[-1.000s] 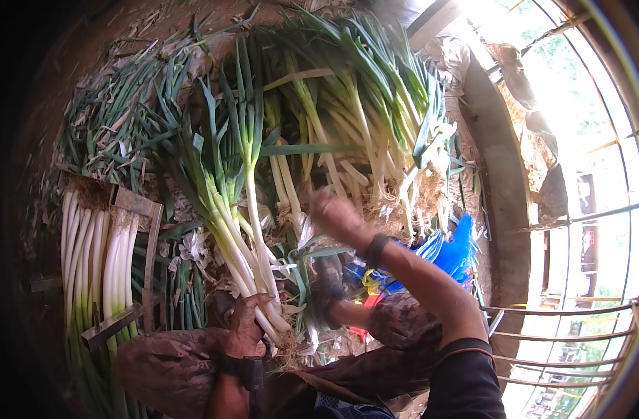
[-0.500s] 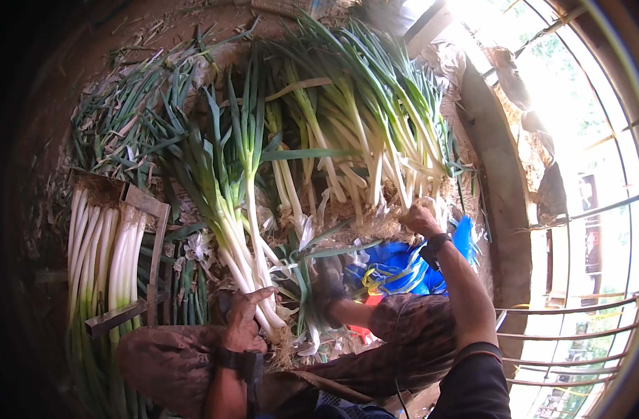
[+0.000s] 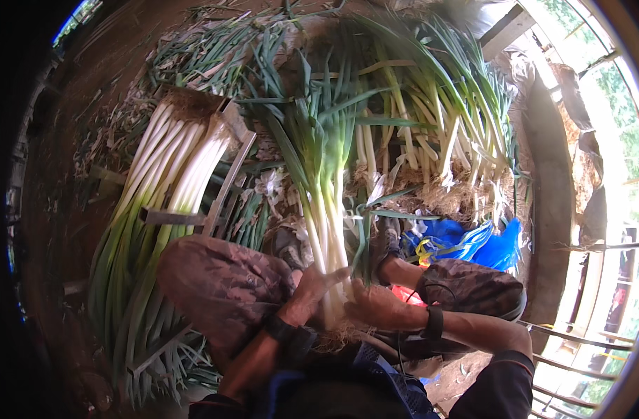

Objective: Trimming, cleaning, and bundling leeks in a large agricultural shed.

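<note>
Between my knees stands a bunch of long green onions [image 3: 322, 230], white stalks toward me and green leaves pointing away. My left hand [image 3: 309, 293] is closed around the lower stalks from the left, its thumb lying across them. From the right, my right hand [image 3: 379, 305] grips the same bunch close to the root end; its fingertips are partly hidden. Shaggy roots [image 3: 333, 337] hang below both hands. At the far right lies a pile of loose green onions [image 3: 438, 119], roots toward me.
On my left, a frame of metal bars [image 3: 230, 178] holds a thick bundle of green onions [image 3: 169, 157]. Cut leaves [image 3: 204, 63] litter the ground at the far left. Blue plastic [image 3: 466, 241] lies by my right knee. A low ledge [image 3: 550, 167] and curved bars [image 3: 578, 335] border the right side.
My right hand has left the pile at the right and come to the bunch by my left hand. The bunch stands straighter. The view has swung left, showing more of the framed bundle.
</note>
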The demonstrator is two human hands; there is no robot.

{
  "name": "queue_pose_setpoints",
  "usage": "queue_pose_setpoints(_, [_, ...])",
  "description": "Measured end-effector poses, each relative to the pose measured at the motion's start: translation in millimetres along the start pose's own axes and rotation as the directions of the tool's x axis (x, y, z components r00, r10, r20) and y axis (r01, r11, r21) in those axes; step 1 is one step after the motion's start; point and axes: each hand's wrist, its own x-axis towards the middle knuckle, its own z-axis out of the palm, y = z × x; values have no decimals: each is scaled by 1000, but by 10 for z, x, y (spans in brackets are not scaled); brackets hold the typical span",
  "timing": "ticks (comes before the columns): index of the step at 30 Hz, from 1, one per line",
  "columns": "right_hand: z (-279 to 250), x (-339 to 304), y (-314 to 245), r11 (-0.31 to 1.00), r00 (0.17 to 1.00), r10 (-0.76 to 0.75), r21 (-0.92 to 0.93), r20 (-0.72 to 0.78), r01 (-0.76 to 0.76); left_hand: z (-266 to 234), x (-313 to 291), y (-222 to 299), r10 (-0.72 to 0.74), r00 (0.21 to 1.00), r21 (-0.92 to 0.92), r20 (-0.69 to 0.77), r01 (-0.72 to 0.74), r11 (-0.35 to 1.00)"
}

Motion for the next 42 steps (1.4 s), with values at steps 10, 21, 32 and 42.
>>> queue_pose_setpoints(10, [-781, 331, -24, 994, 859, 79, 102, -507, -32, -333, -481, 273, 253, 946, -295, 201, -188, 937])
queue_pose_setpoints(21, [-701, 766, -904, 593, 450, -800, -415, -396, 690, -660, -1846, 797, 215, 919, 68, 330, -251, 966])
queue_pose_setpoints(32, [-1321, 627, -1153, 829, 520, -536, -297, -665, 474, -408, -1989, 1142, 580, 705, -307, 408, -493, 814])
queue_pose_setpoints(42, [-1112, 579, -1225, 796, 510, -597, -378, -620, 473, -781, -1578, 818, 679, 637, 313, 364, -770, 555])
